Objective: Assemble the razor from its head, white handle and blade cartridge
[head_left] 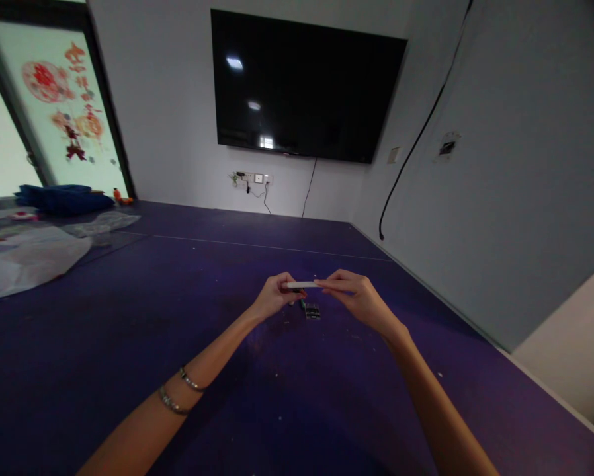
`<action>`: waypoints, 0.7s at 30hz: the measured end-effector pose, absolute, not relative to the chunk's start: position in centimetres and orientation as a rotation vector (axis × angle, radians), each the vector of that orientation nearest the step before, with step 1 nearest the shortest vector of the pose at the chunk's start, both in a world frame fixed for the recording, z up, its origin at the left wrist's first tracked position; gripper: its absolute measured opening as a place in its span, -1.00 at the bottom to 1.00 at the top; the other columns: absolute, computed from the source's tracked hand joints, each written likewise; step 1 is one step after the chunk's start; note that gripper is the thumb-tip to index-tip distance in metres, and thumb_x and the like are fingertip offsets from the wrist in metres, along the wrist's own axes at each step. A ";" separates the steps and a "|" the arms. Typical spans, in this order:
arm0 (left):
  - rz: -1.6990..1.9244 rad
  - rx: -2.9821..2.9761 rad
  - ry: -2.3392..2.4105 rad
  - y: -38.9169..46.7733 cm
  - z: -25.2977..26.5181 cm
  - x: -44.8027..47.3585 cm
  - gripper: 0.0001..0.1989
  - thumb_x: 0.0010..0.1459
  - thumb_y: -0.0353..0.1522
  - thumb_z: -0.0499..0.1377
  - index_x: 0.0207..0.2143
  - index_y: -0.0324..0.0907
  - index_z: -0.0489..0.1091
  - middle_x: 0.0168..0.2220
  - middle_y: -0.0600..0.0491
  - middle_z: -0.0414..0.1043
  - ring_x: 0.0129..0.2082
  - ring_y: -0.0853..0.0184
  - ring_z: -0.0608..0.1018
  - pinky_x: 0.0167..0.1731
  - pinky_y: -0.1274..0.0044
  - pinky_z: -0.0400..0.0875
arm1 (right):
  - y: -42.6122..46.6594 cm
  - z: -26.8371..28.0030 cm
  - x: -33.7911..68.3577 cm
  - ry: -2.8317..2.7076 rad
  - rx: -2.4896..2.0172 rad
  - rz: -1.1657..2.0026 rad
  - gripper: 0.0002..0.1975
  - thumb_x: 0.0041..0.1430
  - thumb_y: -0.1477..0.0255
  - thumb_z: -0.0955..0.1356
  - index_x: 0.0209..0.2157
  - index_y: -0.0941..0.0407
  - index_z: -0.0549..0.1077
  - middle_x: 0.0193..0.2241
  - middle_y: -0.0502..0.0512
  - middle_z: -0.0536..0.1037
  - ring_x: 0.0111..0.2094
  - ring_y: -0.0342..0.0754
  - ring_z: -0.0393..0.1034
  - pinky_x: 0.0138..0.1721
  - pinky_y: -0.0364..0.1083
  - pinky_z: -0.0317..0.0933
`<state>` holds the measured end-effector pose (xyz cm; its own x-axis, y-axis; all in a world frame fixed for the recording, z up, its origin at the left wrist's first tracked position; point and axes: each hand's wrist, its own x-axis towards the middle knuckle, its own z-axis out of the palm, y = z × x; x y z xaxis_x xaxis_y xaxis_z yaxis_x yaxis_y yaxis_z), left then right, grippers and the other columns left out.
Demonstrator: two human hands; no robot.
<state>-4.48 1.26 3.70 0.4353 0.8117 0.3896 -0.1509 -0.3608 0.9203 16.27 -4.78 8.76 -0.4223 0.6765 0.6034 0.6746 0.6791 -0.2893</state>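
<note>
A thin white flat piece [301,285] is held level between my two hands, seen nearly edge-on, so its kind is unclear. My left hand [276,295] grips its left end between thumb and fingers. At the right end, the fingertips of my right hand [359,295] pinch it. Just below and beyond the piece, a small dark item with a pale edge [312,311] lies on the purple surface [297,396]. A little greenish bit [303,304] sits beside that item, partly hidden by my left hand.
Clear plastic bags [43,254] and dark blue cloth [63,198] lie at the far left, near a small orange object [121,197]. A large television [307,86] hangs on the far wall. A black cable [421,129] dangles along the right wall. Small white specks dot the surface.
</note>
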 end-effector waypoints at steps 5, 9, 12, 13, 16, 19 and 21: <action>1.122 1.606 0.592 1.2 3.7 -4.4 -0.75 -0.17 -0.44 0.30 -0.48 -0.26 0.24 -0.46 0.03 0.49 -0.57 0.47 0.46 -0.56 0.61 0.28 | -4.6 8.5 16.3 -2.143 -1.044 -0.041 -0.72 0.18 0.41 0.26 -0.08 -0.07 0.44 -0.35 0.05 0.48 -0.39 -0.16 0.35 -0.37 -0.17 0.20; 1.106 1.569 0.572 1.2 3.4 -4.3 -0.74 -0.18 -0.45 0.30 -0.48 -0.25 0.22 -0.45 0.02 0.49 -0.47 0.40 0.51 -0.50 0.59 0.31 | -4.6 8.5 16.4 -2.124 -1.078 -0.079 -0.71 0.17 0.43 0.27 -0.08 -0.09 0.44 -0.33 0.05 0.48 -0.35 -0.14 0.36 -0.34 -0.16 0.20; 1.127 1.602 0.584 1.1 3.6 -4.4 -0.74 -0.17 -0.44 0.30 -0.49 -0.25 0.22 -0.45 0.01 0.50 -0.50 0.42 0.50 -0.52 0.60 0.30 | -4.6 8.5 16.4 -2.128 -1.026 0.001 -0.73 0.16 0.40 0.28 -0.10 -0.08 0.46 -0.35 0.04 0.49 -0.38 -0.15 0.36 -0.37 -0.17 0.21; 1.136 1.611 0.589 1.1 3.6 -4.5 -0.74 -0.16 -0.43 0.30 -0.50 -0.25 0.22 -0.45 0.01 0.50 -0.52 0.43 0.49 -0.52 0.60 0.30 | -4.5 8.5 16.4 -2.131 -1.005 0.025 -0.74 0.16 0.39 0.28 -0.11 -0.07 0.46 -0.35 0.04 0.48 -0.39 -0.15 0.35 -0.38 -0.17 0.21; 1.150 1.600 0.579 1.1 3.7 -4.6 -0.73 -0.17 -0.43 0.31 -0.51 -0.24 0.20 -0.46 0.03 0.50 -0.52 0.43 0.49 -0.50 0.59 0.31 | -4.3 8.4 16.5 -2.121 -0.987 0.050 -0.74 0.16 0.39 0.28 -0.11 -0.06 0.46 -0.36 0.04 0.48 -0.39 -0.15 0.35 -0.37 -0.16 0.21; 1.143 1.568 0.537 1.0 3.6 -4.5 -0.70 -0.19 -0.44 0.31 -0.53 -0.23 0.17 -0.47 0.05 0.50 -0.47 0.40 0.52 -0.45 0.57 0.34 | -4.2 8.3 16.8 -2.085 -1.029 0.035 -0.72 0.16 0.41 0.28 -0.10 -0.07 0.45 -0.35 0.04 0.49 -0.36 -0.14 0.36 -0.33 -0.15 0.21; 1.135 1.558 0.527 1.0 3.6 -4.4 -0.69 -0.19 -0.44 0.31 -0.53 -0.23 0.17 -0.47 0.04 0.50 -0.44 0.38 0.53 -0.43 0.56 0.35 | -4.2 8.4 16.8 -2.078 -1.032 0.044 -0.72 0.16 0.42 0.29 -0.10 -0.08 0.45 -0.34 0.03 0.48 -0.35 -0.14 0.36 -0.33 -0.15 0.20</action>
<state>-4.40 1.02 3.60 0.4456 0.8075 0.3865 -0.2258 -0.3163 0.9214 16.76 -4.24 8.38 -0.3489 0.6833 0.6414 0.6555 0.6671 -0.3541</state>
